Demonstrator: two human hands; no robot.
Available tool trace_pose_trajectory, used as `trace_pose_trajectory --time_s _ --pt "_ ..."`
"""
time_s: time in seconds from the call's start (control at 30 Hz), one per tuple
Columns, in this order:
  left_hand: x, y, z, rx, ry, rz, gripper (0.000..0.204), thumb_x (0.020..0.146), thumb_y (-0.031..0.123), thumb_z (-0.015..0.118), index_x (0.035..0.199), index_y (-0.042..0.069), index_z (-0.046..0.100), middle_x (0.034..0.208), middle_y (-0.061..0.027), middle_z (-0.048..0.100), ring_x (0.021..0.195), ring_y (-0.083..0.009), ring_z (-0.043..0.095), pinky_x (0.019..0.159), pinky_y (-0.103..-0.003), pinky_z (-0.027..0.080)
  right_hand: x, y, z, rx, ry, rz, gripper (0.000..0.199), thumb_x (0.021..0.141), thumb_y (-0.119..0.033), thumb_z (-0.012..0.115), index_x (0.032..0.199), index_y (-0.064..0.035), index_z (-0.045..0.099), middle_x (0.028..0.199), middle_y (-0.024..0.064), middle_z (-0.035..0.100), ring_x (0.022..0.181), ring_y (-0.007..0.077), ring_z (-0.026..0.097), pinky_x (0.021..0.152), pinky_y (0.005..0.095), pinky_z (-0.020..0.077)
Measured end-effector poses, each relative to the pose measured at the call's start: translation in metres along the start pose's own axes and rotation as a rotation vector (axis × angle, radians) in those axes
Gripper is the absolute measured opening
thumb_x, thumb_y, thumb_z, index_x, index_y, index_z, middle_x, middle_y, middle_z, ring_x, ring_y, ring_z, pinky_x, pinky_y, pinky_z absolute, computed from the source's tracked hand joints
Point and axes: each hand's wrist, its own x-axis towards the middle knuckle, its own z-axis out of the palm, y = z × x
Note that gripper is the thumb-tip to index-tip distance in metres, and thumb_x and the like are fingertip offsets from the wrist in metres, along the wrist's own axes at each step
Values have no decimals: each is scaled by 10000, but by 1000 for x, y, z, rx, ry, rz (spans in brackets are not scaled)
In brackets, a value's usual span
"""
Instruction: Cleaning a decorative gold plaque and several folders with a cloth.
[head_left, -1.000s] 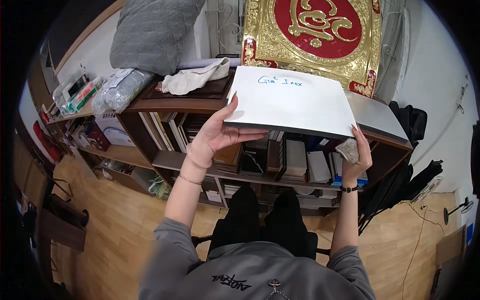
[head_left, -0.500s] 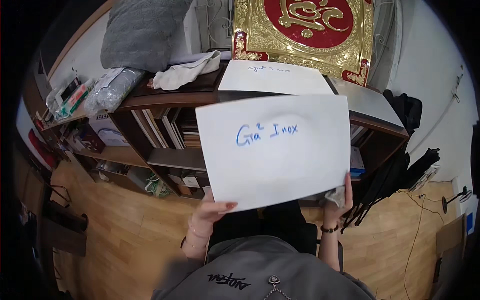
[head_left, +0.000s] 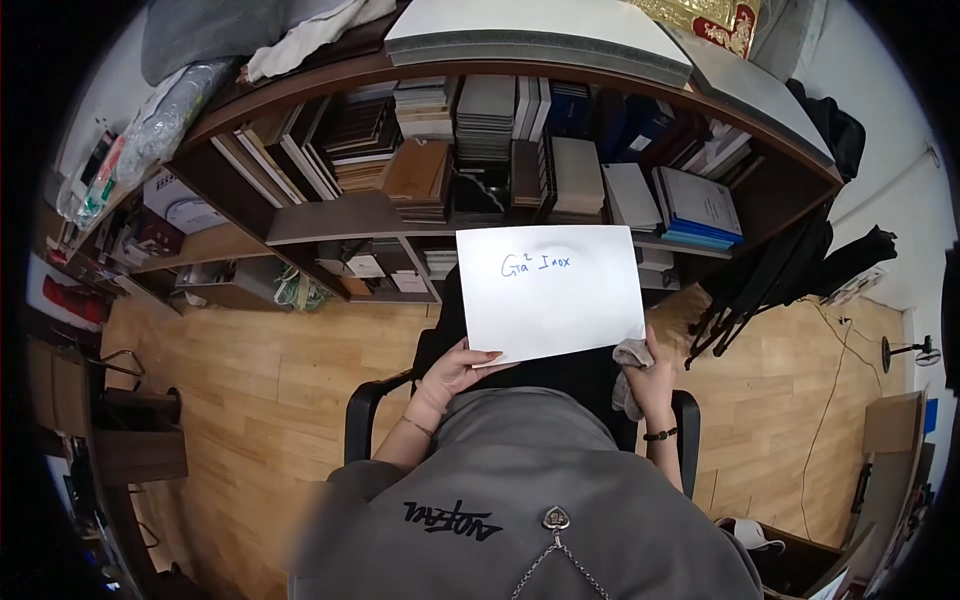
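Note:
A white rectangular sheet (head_left: 550,305) with blue handwriting near its top is held up in front of my lap. My left hand (head_left: 462,370) grips its lower left corner, thumb on the front face and the other fingers mostly hidden behind. At the lower right corner, my right hand (head_left: 653,385) is closed round a crumpled grey cloth (head_left: 630,358) and also touches the sheet's edge. How firmly the right fingers hold the sheet is hidden.
Ahead stands a dark brown shelf unit (head_left: 340,218) with several books and sample boards. Thick white panels (head_left: 540,28) lie on its top, beside a gold and red plaque (head_left: 715,22). Black folded stands (head_left: 760,280) lean at the right. A chair armrest (head_left: 362,420) flanks me.
The sheet has come down and away from the shelf top, looking smaller, with both hands still at its lower corners. My view has tipped downward, showing more of the shelves and my lap.

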Motion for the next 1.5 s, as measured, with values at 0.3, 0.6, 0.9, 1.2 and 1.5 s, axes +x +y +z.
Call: trace_pose_trajectory --time_s 0.3,0.6,0.9,1.2,1.5 --pt "28 -10 16 -34 39 -148 540 835 -114 548 1338 -94 352 1329 -255 455 1255 -385 470 1080 -542 385 30 12 19 164 503 -263 726 762 -42 670 1394 40 322 1391 210 409 1278 312 433 1043 371 366" --pt "40 -16 7 -104 102 -239 553 877 -79 516 1383 -82 294 1377 -252 395 1303 -386 412 1115 -548 332 91 10 59 -74 599 -375 712 742 -30 684 1387 -15 383 1390 244 408 1308 404 374 1096 420 305" --pt "43 -1 29 -143 248 -170 550 914 84 586 1390 -31 334 1380 -181 434 1267 -332 460 1099 -499 357 71 -4 90 -738 210 -329 607 793 -299 658 1369 -197 496 1464 192 371 1326 514 293 1097 534 254" --pt "92 20 13 208 364 -137 483 813 244 692 1186 -36 567 1145 -172 614 1082 -298 586 948 -409 465 69 21 78 -577 81 -519 600 809 -318 645 1379 -206 495 1493 123 360 1363 497 235 1103 530 234" --pt "71 21 -30 113 292 -33 451 646 5 608 1085 -99 596 1033 -198 644 975 -342 626 917 -439 488 61 -19 82 -327 235 -665 789 713 -140 734 1425 -127 394 1527 189 229 1392 433 223 1108 498 248"
